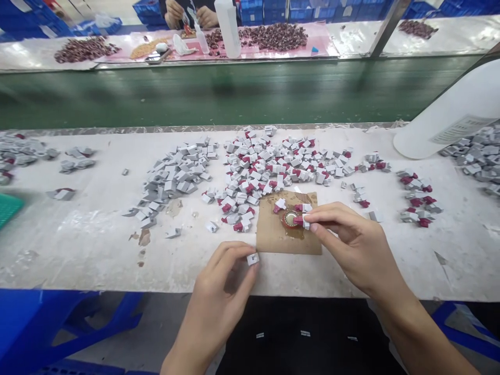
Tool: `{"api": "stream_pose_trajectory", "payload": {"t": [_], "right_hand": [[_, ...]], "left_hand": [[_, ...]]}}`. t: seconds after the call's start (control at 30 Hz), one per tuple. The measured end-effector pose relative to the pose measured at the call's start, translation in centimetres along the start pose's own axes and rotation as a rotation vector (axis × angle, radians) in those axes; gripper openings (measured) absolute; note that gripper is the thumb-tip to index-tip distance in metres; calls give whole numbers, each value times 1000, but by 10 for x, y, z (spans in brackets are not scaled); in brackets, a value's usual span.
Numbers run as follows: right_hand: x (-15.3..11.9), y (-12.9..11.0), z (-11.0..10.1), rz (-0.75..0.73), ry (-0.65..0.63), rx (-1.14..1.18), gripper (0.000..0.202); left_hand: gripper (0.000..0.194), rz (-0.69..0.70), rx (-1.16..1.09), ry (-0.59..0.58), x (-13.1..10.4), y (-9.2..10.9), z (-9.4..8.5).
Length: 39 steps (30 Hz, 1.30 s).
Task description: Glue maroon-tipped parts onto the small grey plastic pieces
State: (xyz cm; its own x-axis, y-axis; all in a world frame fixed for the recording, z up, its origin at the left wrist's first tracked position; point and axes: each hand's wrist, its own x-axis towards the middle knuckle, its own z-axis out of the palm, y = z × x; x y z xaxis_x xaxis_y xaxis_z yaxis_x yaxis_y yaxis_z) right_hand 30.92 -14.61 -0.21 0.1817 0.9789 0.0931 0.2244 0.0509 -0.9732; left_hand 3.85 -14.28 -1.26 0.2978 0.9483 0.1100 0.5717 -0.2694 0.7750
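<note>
My left hand [228, 284] pinches a small grey plastic part [253, 259] just off the lower left corner of a brown cardboard piece [273, 239]. Between the thumb and fingers of my right hand [351, 242] is a grey and maroon plastic part [300, 221], its maroon end over a round bottle cap [290, 219] that looks wet. The cap lies on the cardboard, with wet stains around it. Two more grey and maroon parts rest on the cardboard behind it, one of them a loose piece [279, 205] at the left.
Behind the cardboard spreads a heap of grey and maroon parts [269, 161]; a pile of plain grey parts [175, 172] lies left of it. A large white bottle [449, 114] leans in at the right. Beyond a green strip [195, 96], a co-worker's hands [191, 15] work at another table.
</note>
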Motion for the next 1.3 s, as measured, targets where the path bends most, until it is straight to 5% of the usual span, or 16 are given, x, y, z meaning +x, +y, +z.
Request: {"api": "stream_pose_trajectory", "payload": {"t": [0.43, 0.87, 1.3], "right_hand": [[5, -6, 4, -91, -8, -193, 16], [2, -4, -4, 164, -1, 375, 18], [-3, -7, -5, 61, -35, 279, 20]], "left_hand": [[19, -37, -254, -3, 18, 13, 18], [21, -196, -713, -89, 54, 43, 42], [16, -167, -684, -113, 59, 47, 49]]}}
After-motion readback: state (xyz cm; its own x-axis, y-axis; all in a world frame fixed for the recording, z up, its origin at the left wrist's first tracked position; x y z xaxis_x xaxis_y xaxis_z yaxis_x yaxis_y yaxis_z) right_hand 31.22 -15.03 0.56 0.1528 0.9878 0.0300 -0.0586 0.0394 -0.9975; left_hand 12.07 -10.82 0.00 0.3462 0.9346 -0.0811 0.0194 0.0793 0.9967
